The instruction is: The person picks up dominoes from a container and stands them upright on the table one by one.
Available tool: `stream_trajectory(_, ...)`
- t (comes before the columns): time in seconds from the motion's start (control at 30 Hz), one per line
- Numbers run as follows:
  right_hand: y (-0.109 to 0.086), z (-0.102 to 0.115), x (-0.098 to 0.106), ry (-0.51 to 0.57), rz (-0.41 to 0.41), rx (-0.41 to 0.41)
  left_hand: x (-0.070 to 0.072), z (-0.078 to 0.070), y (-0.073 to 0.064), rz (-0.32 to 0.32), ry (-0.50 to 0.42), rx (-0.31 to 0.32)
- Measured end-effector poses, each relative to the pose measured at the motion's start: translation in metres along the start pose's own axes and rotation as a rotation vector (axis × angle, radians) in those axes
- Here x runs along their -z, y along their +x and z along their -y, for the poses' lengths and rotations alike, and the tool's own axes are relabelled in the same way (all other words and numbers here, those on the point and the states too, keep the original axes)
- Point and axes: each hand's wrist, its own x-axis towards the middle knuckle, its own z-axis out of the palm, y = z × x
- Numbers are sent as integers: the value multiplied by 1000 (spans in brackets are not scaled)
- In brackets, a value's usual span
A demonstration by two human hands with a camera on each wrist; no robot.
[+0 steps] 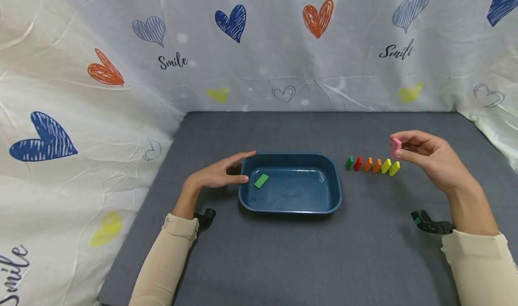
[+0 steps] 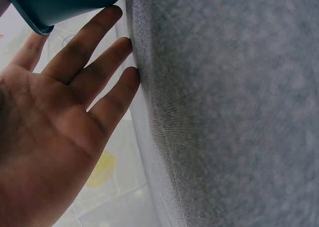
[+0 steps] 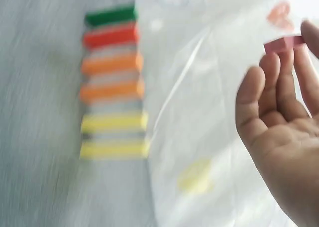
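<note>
My right hand [image 1: 435,160] pinches a pink domino [image 1: 396,147] between thumb and fingers, raised above the right end of a row of standing dominoes. From left to right the row has a green domino [image 1: 349,163], a red domino [image 1: 358,163], two orange ones [image 1: 367,164] and two yellow ones [image 1: 394,168]. At the left end of a blue tray [image 1: 290,210], my left hand [image 1: 214,173] touches the rim with thumb and fingers spread and fairly straight. Its lower fingers [image 2: 107,85] extend below the tray's wall in the left wrist view.
One green domino [image 1: 261,180] lies flat inside the tray, near its left wall. The grey table [image 1: 283,261] ends at a white curtain [image 1: 267,59] printed with hearts, behind and to the left. A black wrist strap [image 1: 433,224] is on the right arm.
</note>
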Motion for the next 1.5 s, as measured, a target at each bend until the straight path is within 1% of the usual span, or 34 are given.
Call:
stream_trajectory(0.07,-6,-6,12,58,-74,18,0,0,0,-1,1,2)
stream_trajectory(0.13,-13,-13,22,71,-148,4,1,0,0,0,8,0)
stream_trajectory(0.17,-16,-17,26,61,-181,-8,1,0,-1,-2,9,3)
stream_trajectory(0.27,-25,-27,38,-23,-261,-79,2,0,-1,-2,11,4)
stream_trajectory(0.33,-29,-32,44,-133,-279,-141,2,0,-2,-2,9,1)
stream_trajectory(0.4,-33,-36,48,-258,-273,-219,3,0,-2,0,8,-6)
stream_trajectory(0.5,-34,-42,51,-415,-221,-335,4,1,-2,-3,9,-13)
stream_trajectory(0.57,-33,-46,51,-469,-173,-383,5,2,-3,-5,11,-11)
stream_trajectory(0.6,-32,-48,51,-490,-152,-393,5,2,-3,-6,12,-9)
stream_trajectory(0.73,-28,-55,50,-551,-97,-390,4,1,-4,-8,11,-7)
stream_trajectory(0.9,-27,-57,47,-592,-73,-404,2,1,-3,-4,16,-4)
stream_trajectory(1.23,-30,-60,45,-642,-56,-420,0,0,-3,7,14,-19)
stream_trajectory(1.5,-34,-59,46,-642,-47,-412,-1,-3,-3,10,10,-13)
